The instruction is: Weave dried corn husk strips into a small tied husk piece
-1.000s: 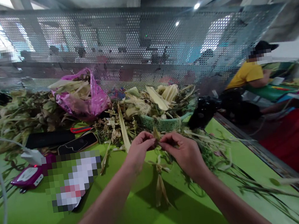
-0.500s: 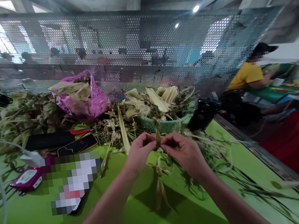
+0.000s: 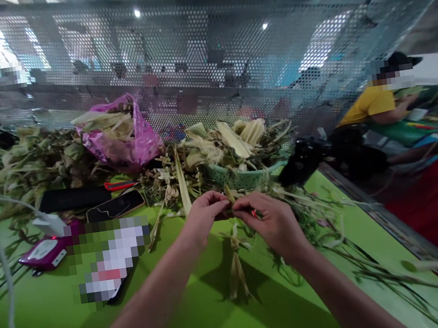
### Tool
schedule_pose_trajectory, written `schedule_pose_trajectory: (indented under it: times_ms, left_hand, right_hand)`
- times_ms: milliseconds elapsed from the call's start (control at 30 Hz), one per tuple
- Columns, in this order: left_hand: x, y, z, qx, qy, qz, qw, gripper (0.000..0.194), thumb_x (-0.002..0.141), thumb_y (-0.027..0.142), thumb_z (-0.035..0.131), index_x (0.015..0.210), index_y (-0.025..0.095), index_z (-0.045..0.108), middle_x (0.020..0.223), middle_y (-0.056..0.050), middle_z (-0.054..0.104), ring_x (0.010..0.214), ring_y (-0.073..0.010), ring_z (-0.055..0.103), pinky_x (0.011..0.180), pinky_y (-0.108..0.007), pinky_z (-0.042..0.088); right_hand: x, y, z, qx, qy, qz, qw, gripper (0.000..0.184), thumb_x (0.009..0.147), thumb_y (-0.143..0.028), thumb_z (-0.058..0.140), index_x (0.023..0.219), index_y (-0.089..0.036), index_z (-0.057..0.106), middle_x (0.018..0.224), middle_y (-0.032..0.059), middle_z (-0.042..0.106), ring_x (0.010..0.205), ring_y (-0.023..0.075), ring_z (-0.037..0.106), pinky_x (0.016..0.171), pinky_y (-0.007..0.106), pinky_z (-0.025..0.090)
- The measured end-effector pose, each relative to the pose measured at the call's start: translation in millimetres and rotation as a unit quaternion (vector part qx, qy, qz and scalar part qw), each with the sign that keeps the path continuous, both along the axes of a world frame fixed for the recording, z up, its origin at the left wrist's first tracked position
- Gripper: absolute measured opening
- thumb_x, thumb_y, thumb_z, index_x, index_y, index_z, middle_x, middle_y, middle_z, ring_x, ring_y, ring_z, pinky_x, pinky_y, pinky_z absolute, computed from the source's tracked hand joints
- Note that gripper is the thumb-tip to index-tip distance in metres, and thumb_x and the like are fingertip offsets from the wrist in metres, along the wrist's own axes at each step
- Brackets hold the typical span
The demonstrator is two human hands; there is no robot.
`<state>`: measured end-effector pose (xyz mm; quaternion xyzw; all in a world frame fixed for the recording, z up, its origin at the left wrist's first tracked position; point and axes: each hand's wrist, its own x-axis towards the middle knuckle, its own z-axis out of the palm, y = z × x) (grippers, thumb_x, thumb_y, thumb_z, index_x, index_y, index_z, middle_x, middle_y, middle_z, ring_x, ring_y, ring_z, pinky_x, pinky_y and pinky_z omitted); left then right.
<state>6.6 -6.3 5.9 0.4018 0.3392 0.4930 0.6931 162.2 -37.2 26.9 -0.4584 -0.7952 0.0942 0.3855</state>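
Here, left hand [image 3: 206, 217] and right hand [image 3: 270, 222] seemingly pinch one small husk piece [image 3: 229, 194], fingertips nearly closed.

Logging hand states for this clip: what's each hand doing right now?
Left hand: closed, fingertips pinching a small piece of husk.
Right hand: closed, pinching the same piece.

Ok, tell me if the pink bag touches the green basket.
Apart: the head view shows dried plant pieces lying between the pink bag and the green basket.
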Motion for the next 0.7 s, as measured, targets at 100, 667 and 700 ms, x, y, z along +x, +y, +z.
schedule_pose_trajectory:
  times_ms: [100,667,700]
  left_hand:
    - [1,1,-2.4,0.009,0.004,0.007,1.0,0.016,0.066,0.02,0.069,0.07,0.013,0.054,0.067,0.001,0.057,0.062,-0.0093,0.056,0.071,-0.027,0.048]
    - [5,4,-10.8,0.159,0.093,0.013,0.983,0.014,0.071,0.024,0.067,0.076,0.014,0.06,0.069,0.0,0.059,0.067,-0.011,0.054,0.068,-0.026,0.044]
    - [6,5,-11.7,0.161,0.094,0.018,0.982,0.015,0.071,0.025,0.068,0.075,0.014,0.059,0.069,0.0,0.059,0.067,-0.0108,0.054,0.067,-0.025,0.043]
  right_hand:
    - [0,1,2.8,-0.022,-0.019,0.004,1.0,0.006,0.082,-0.019,0.059,0.081,-0.02,0.064,0.081,0.003,0.065,0.076,0.0168,0.059,0.071,0.027,0.045]
    - [4,7,-6.3,-0.141,0.189,-0.039,0.971,0.015,0.071,-0.026,0.067,0.081,-0.019,0.058,0.069,0.0002,0.062,0.063,0.0149,0.058,0.059,0.026,0.046]
    - [5,8,-6.8,-0.16,0.226,-0.03,0.96,0.021,0.069,-0.027,0.069,0.084,-0.019,0.057,0.07,0.0002,0.061,0.064,0.0151,0.058,0.059,0.026,0.046]
